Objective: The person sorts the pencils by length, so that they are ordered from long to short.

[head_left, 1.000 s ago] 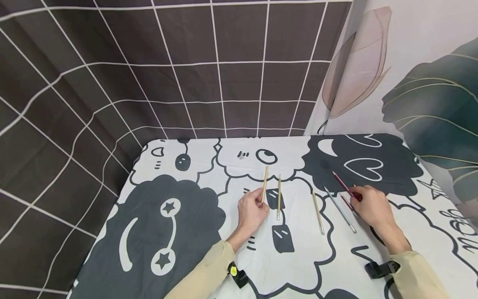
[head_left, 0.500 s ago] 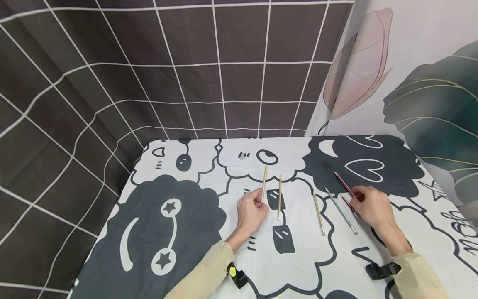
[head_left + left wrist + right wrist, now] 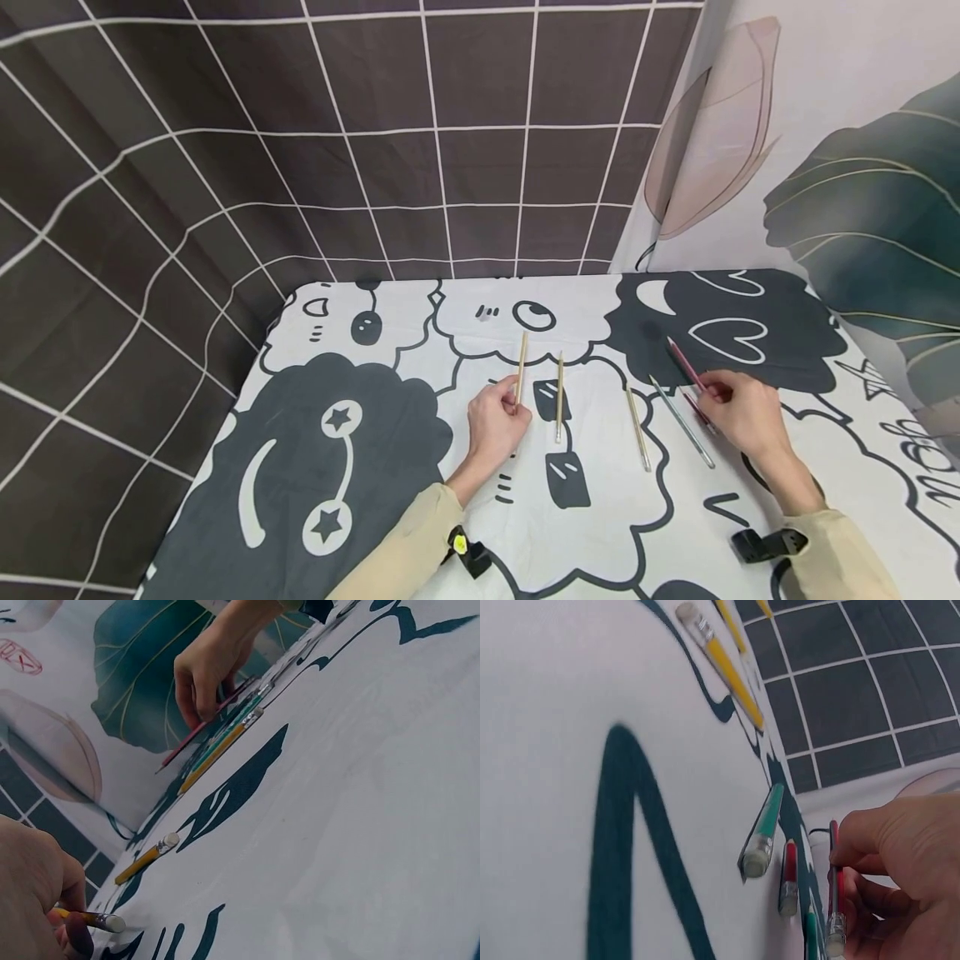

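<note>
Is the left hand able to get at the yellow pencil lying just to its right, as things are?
Probably yes: the left hand is close to that yellow pencil. It already pinches another pencil, but nothing else lies between.

Shiny metal pencil ferrules point(image 3: 700, 628)

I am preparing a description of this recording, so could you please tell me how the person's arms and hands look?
The left hand and right hand are bare, without gloves. The left sleeve and right sleeve are plain beige and long. A small black device sits near each wrist: the left device has a bright yellow spot beside it; the right device looks boxy.
</note>
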The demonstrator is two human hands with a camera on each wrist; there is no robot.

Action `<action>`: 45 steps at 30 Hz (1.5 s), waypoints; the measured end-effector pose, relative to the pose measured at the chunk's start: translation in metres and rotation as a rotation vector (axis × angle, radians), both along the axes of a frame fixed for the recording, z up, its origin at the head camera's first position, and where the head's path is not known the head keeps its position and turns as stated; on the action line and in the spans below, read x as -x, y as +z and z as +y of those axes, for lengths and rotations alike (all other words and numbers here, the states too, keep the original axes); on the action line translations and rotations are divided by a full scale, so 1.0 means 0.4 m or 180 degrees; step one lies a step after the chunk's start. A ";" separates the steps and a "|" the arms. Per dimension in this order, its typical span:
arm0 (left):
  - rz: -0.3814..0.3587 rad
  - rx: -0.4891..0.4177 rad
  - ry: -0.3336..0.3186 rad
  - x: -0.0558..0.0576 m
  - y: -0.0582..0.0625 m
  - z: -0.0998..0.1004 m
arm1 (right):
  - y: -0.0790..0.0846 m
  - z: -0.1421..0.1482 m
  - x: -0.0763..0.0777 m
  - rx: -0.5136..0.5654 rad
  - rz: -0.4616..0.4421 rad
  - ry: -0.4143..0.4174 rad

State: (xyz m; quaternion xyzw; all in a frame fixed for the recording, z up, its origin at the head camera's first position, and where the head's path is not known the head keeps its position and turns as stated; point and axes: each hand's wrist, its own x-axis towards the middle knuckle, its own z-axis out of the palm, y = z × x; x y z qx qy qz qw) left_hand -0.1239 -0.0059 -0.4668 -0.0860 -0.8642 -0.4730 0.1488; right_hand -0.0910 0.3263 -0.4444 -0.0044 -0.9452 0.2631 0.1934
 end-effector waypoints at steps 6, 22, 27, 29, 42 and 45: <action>-0.0075 -0.0024 0.0088 0.001 0.003 -0.008 | 0.015 -0.020 -0.007 0.0157 -0.0066 -0.0074; -0.0174 -0.0026 0.0167 0.000 0.006 -0.032 | 0.036 -0.089 -0.022 0.0378 0.0123 -0.0042; -0.0191 0.0010 0.0220 -0.001 0.010 -0.049 | 0.041 -0.120 -0.023 0.0439 0.0146 -0.0039; -0.0205 -0.0002 0.0248 -0.001 0.014 -0.055 | 0.043 -0.131 -0.024 0.0466 0.0139 -0.0015; -0.0279 -0.0042 0.0341 -0.002 0.027 -0.078 | 0.044 -0.215 -0.023 0.0746 0.0102 0.0165; -0.0276 -0.0038 0.0346 -0.003 0.028 -0.084 | 0.047 -0.241 -0.019 0.0762 0.0084 0.0196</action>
